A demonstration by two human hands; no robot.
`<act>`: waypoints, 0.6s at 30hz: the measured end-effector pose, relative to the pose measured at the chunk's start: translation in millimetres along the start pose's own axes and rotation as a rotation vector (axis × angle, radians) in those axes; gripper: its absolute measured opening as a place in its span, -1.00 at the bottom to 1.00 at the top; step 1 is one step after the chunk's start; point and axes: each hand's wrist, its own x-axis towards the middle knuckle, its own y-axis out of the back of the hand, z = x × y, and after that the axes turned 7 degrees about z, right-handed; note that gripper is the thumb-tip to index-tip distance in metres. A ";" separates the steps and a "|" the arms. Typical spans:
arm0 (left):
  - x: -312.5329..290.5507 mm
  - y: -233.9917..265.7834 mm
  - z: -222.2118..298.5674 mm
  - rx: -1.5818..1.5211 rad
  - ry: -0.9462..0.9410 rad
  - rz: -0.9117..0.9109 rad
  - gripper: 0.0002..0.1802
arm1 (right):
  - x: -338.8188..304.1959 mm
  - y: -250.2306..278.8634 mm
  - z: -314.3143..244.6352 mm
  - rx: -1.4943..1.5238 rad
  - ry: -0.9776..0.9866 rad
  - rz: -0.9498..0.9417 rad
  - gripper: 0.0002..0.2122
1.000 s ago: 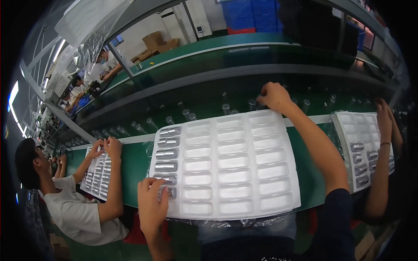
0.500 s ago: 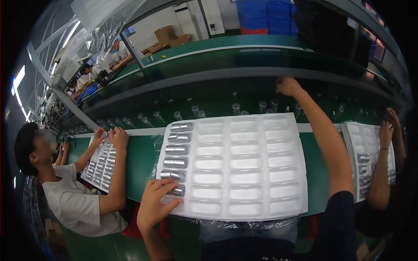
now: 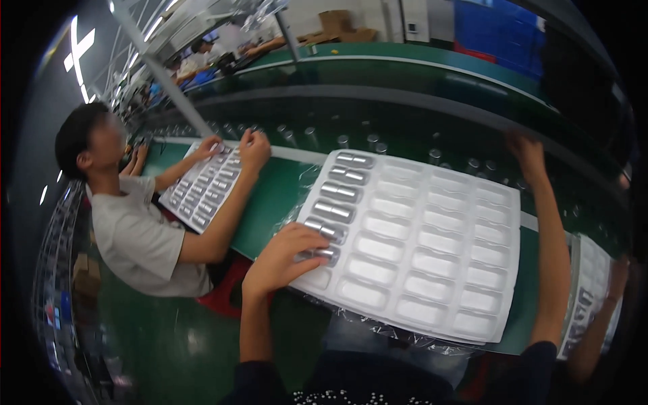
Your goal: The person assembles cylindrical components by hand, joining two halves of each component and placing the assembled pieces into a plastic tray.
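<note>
Under the fingers of the left hand (image 3: 287, 253), a silver cylinder (image 3: 328, 254) lies on its side in a pocket of the white moulded tray (image 3: 439, 263). Thumb and fingers are partly parted, at either side of the cylinder; whether they grip it or merely rest on it cannot be determined. Just beyond these fingers, along the same column, further cylinders (image 3: 339, 192) lie in pockets; just nearer the person than the thumb is an open pocket (image 3: 314, 277). Well apart to the right, past the tray's far edge, is the right hand (image 3: 528, 155); it is dark and blurred, so how wide its fingers stand and what they hold cannot be told. Standing cylinders (image 3: 435, 155) are left of it.

Assessment: the step in hand appears to be seating the cylinder. It should be pressed evenly along its length, kept parallel to the pocket's long walls and freed once level. Fingers should lift straight up, sparing the neighbour just beyond.
</note>
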 end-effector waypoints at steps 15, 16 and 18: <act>-3.6 -93.9 92.9 -1.193 0.211 0.215 -0.54 | -291.1 -37.5 -100.5 0.499 -0.567 -0.168 -0.66; -1.5 -98.9 108.0 -1.263 0.321 0.163 -0.55 | -301.6 -33.8 -99.0 0.489 -0.521 -0.225 -0.66; -1.8 -113.2 128.5 -1.336 0.510 0.116 -0.56 | -318.2 -22.9 -92.9 0.454 -0.450 -0.345 -0.62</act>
